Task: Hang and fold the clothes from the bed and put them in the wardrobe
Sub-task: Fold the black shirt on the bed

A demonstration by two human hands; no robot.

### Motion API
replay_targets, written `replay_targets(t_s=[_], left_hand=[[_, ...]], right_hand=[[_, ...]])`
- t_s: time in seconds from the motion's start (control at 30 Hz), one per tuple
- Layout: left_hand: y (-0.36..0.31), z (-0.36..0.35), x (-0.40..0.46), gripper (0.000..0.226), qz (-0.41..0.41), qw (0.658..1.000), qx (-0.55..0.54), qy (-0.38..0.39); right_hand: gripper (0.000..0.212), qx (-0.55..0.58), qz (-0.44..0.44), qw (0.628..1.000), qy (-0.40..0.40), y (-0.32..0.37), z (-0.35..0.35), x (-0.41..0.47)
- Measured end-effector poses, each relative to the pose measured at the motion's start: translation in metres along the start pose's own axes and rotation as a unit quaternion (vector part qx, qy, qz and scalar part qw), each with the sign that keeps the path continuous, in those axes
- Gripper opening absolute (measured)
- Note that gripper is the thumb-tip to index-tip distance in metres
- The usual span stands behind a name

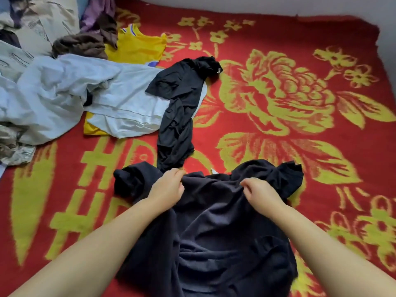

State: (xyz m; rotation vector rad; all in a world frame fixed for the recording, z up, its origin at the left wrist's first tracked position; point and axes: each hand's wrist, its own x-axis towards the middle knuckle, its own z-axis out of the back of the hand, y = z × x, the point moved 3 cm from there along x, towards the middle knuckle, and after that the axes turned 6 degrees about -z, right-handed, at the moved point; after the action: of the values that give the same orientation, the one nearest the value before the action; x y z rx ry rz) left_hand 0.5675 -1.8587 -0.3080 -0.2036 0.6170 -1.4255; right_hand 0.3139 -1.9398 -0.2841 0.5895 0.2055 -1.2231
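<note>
A dark navy T-shirt (216, 228) lies crumpled on the red and yellow bed blanket (300, 61) right in front of me. My left hand (167, 189) pinches its fabric near the left shoulder. My right hand (262, 194) pinches the fabric near the right shoulder. Both sleeves stick out to the sides. Just beyond it lies a second black garment (177, 112), stretched out and twisted. Further left sits a heap with a pale grey-white garment (64, 97), a yellow jersey (137, 46) and a brown garment (81, 45).
More clothes, beige-patterned and purple, pile up in the far left corner (42, 18). A pale wall (257, 5) runs along the bed's far and right edges. The blanket's right half shows only its flower pattern.
</note>
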Motion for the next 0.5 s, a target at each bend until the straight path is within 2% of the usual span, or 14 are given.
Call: replay_targets(t_s=[0.07, 0.13, 0.23, 0.3, 0.37, 0.43, 0.5], left_hand=[[-0.003, -0.016, 0.028, 0.054, -0.057, 0.998, 0.019, 0.019], [0.002, -0.036, 0.042, 0.065, -0.09, 0.987, 0.097, 0.095], [0.005, -0.058, 0.027, 0.059, -0.164, 0.947, 0.22, 0.168], [-0.003, -0.075, -0.003, 0.057, -0.217, 0.923, 0.222, 0.228], [-0.007, -0.088, -0.031, 0.05, -0.228, 0.909, 0.186, 0.294], [-0.005, -0.085, -0.04, 0.042, -0.2, 0.931, 0.114, 0.282], [-0.002, -0.072, -0.021, 0.047, -0.181, 0.972, 0.037, 0.147]], right_hand=[[0.032, -0.003, 0.03, 0.999, -0.019, 0.01, -0.007, 0.034], [0.044, -0.05, 0.035, 0.998, -0.001, 0.014, -0.019, 0.062], [0.057, -0.115, -0.006, 0.993, 0.034, -0.002, -0.033, 0.083], [0.058, -0.175, -0.03, 0.983, 0.045, -0.013, -0.037, 0.083], [0.06, -0.24, -0.047, 0.967, 0.075, -0.018, -0.041, 0.077], [0.055, -0.264, -0.06, 0.955, 0.118, -0.021, -0.045, 0.071], [0.041, -0.278, -0.055, 0.949, 0.137, -0.023, -0.046, 0.066]])
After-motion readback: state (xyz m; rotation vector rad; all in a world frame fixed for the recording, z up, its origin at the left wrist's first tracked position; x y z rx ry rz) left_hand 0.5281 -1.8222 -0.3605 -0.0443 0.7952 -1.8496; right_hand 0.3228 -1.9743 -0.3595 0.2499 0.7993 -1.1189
